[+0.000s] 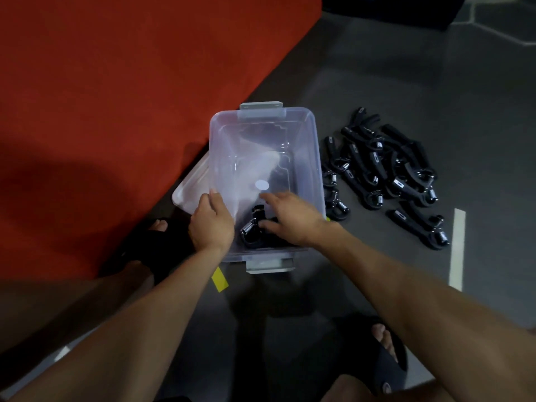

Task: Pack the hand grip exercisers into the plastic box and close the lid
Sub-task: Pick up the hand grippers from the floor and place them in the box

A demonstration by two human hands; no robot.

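Observation:
A clear plastic box (314,158) with grey latches stands open on the dark floor. My left hand (211,220) grips its near left rim. My right hand (290,217) reaches inside with fingers spread over a black hand grip exerciser (251,230) with a silver spring lying in the near end of the box. I cannot tell whether the fingers touch it. A pile of several black exercisers (385,172) lies on the floor right of the box. The clear lid (190,188) leans at the box's left side.
A red mat (116,111) covers the floor to the left, its edge running diagonally by the box. My sandalled feet (385,352) are below. Yellow tape (220,280) and a white line (457,248) mark the floor.

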